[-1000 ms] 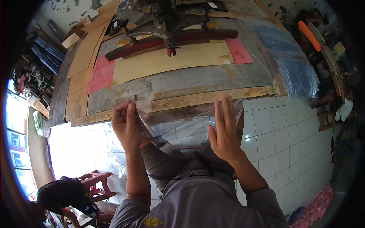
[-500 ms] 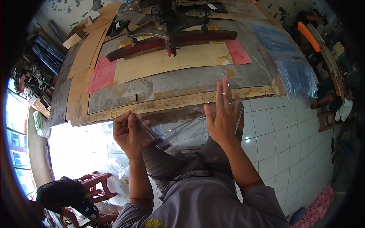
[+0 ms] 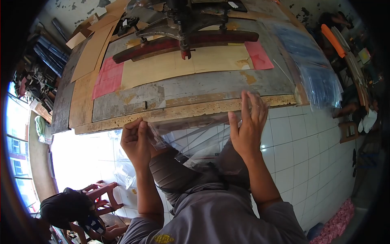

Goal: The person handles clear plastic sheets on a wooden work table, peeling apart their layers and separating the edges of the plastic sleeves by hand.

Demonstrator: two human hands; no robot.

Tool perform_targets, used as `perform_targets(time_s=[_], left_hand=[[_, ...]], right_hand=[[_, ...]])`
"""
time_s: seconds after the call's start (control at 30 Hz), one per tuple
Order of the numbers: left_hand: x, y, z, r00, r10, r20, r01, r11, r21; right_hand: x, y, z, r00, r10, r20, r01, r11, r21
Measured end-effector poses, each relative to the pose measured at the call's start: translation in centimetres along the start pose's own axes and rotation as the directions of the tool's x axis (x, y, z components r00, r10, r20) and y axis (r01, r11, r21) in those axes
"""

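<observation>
My left hand (image 3: 136,143) is closed in a pinch on one end of a clear plastic sheet (image 3: 191,140), just below the table's front edge. Creased and see-through, the sheet stretches over my lap toward my right hand (image 3: 248,136). That hand is open with its fingers stretched upward and spread, close to the sheet's right end; whether it touches the film I cannot make out. Above both hands lies a worn grey board with a long yellowish strip (image 3: 183,67) and pink pieces (image 3: 107,77) at its ends. A red bar (image 3: 187,44) of a press hangs over the strip.
Stacked clear bluish plastic sheets (image 3: 310,65) overhang the table's right side. Cardboard (image 3: 91,57) lies along the left. The wooden front edge (image 3: 183,113) runs just beyond my hands. A person sits at lower left beside a red stool (image 3: 105,197); another is at far right.
My right hand has moved right and slightly down, its fingers blurred now. The plastic sheet has shifted and bunched more near my left hand, which keeps its pinch.
</observation>
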State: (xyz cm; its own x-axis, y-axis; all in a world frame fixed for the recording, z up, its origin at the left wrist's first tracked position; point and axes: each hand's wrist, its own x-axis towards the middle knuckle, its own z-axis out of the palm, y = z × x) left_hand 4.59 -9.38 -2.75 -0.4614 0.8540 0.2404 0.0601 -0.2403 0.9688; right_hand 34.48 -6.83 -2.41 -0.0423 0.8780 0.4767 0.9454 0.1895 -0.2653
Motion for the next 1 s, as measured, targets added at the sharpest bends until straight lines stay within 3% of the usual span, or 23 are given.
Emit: perform_targets(time_s=[0.23, 0.33, 0.4, 0.5, 0.6, 0.67, 0.73, 0.77, 0.8, 0.87, 0.93, 0.97, 1.0], left_hand=[[-0.6, -0.4, -0.5, 0.991, -0.132, -0.024, 0.132, 0.991, -0.032], [-0.2, -1.0, 0.5, 0.987, 0.015, -0.16, -0.003, 0.997, 0.072], [0.2, -0.8, 0.9, 0.985, 0.043, -0.165, -0.028, 0.995, 0.091], [0.9, -0.2, 0.9, 0.987, 0.034, -0.155, -0.019, 0.995, 0.096], [1.1, -0.5, 0.4, 0.992, 0.035, -0.118, -0.027, 0.997, 0.066], [1.2, -0.7, 0.6, 0.994, 0.058, -0.097, -0.053, 0.997, 0.054], [1.2, -0.5, 0.8, 0.992, 0.088, -0.093, -0.083, 0.995, 0.06], [1.1, -0.4, 1.0, 0.992, 0.084, -0.09, -0.08, 0.995, 0.054], [1.0, -0.3, 1.2, 0.993, 0.082, -0.09, -0.078, 0.996, 0.05], [0.8, -0.3, 1.0, 0.993, 0.085, -0.085, -0.082, 0.996, 0.042], [1.3, -0.4, 0.8, 0.992, 0.107, -0.073, -0.106, 0.994, 0.019], [1.6, -0.4, 0.5, 0.996, 0.084, -0.041, -0.083, 0.996, 0.034], [1.9, -0.4, -0.1, 0.998, 0.059, -0.013, -0.058, 0.997, 0.048]], right_hand=[[-1.2, -0.7, -0.8, 0.983, 0.023, 0.183, -0.025, 1.0, 0.01], [-1.6, -0.7, -1.2, 0.975, -0.094, 0.203, 0.079, 0.993, 0.085], [-2.1, -1.5, -2.6, 0.933, -0.202, 0.298, 0.159, 0.974, 0.164], [-3.7, -2.0, -5.9, 0.793, -0.436, 0.427, 0.23, 0.861, 0.453], [-5.1, 1.1, -8.5, 0.48, -0.794, 0.374, 0.139, 0.49, 0.861], [-4.3, 2.1, -9.8, 0.809, -0.437, 0.394, -0.173, 0.463, 0.869], [-0.8, 2.2, -8.7, 0.993, -0.079, 0.084, -0.014, 0.642, 0.767], [2.5, 1.9, -6.9, 0.958, -0.062, -0.279, 0.197, 0.849, 0.49], [3.9, 1.6, -5.6, 0.968, -0.03, -0.248, 0.167, 0.816, 0.554], [5.0, 2.0, -3.9, 0.999, -0.013, -0.032, 0.031, 0.743, 0.668], [5.6, 3.2, -3.2, 0.95, -0.067, 0.306, -0.18, 0.682, 0.709], [5.8, 3.4, -3.4, 0.92, -0.071, 0.385, -0.278, 0.576, 0.769], [6.1, 3.7, -3.4, 0.916, -0.097, 0.388, -0.274, 0.557, 0.784]])
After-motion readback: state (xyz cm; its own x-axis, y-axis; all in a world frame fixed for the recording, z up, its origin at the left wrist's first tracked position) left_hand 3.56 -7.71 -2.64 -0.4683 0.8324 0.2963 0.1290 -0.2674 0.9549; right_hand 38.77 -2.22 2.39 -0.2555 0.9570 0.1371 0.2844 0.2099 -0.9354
